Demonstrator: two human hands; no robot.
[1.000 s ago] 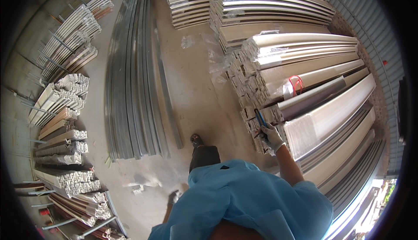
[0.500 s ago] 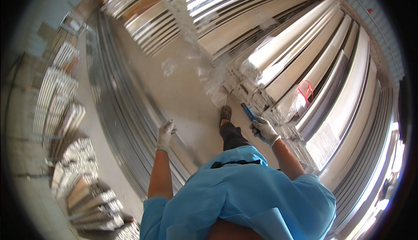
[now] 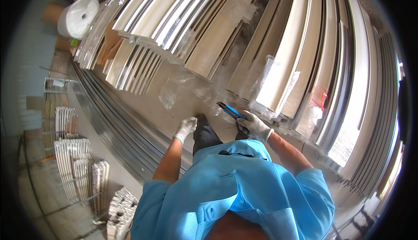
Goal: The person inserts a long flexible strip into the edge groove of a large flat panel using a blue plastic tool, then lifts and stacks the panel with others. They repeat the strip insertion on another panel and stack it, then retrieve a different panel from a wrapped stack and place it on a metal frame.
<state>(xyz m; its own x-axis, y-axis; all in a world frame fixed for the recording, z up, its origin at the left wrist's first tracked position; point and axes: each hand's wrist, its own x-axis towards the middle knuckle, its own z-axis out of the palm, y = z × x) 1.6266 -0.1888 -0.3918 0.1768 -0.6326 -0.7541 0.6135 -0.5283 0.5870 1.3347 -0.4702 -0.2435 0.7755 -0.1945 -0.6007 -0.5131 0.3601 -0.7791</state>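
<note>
My right hand [image 3: 256,127], in a pale work glove, is closed around a blue and black utility knife [image 3: 230,110]. The knife's front end points up and to the left, away from my body. At my left side my left hand [image 3: 186,127], gloved the same way, hangs in the air with its fingers curled in and nothing visible in them. It touches nothing. Ahead of the knife lie the ends of long cream and white panels [image 3: 204,63], stacked and partly wrapped in clear plastic film [image 3: 270,83].
Long grey metal profiles [image 3: 115,109] lie on the floor to my left. Beyond them are bundles of strips [image 3: 72,161] on a rack. Crumpled clear film [image 3: 170,93] lies on the floor ahead. White rolls [image 3: 79,17] stand far left, and a red strap [image 3: 321,98] lies on the right-hand panels.
My view has turned left and I have stepped along the stacks. Both hands have come closer together, the left moving right and the knife moving left. The right hand keeps its hold on the utility knife.
</note>
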